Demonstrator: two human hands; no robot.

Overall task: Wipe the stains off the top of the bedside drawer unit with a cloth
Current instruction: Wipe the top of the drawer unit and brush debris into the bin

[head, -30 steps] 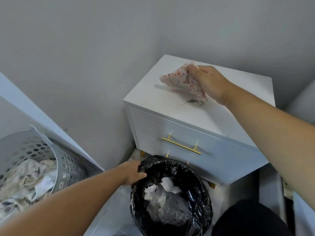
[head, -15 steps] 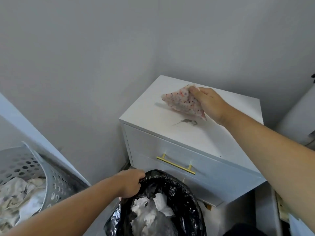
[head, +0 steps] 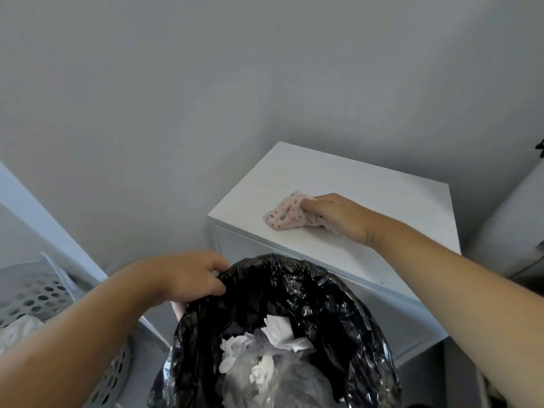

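The white bedside drawer unit [head: 368, 184] stands in the corner against the grey wall. My right hand [head: 338, 216] presses a pink spotted cloth [head: 287, 216] flat on its top, near the front left edge. The cloth covers the spot where a dark stain showed before; no stain is visible now. My left hand [head: 188, 278] grips the rim of a bin lined with a black bag [head: 309, 295], held up against the unit's front. The bin hides the drawer handle.
Crumpled white tissues and a clear plastic bag [head: 265, 363] fill the bin. A grey perforated laundry basket [head: 38, 293] with cloth inside stands at the lower left, below a slanted white panel [head: 44, 225]. Another grey surface [head: 512, 219] rises at the right.
My right hand lowered the cloth onto the top, over the dark stain. My left hand lifted the bin up to the unit's front edge. The view tilted upward.
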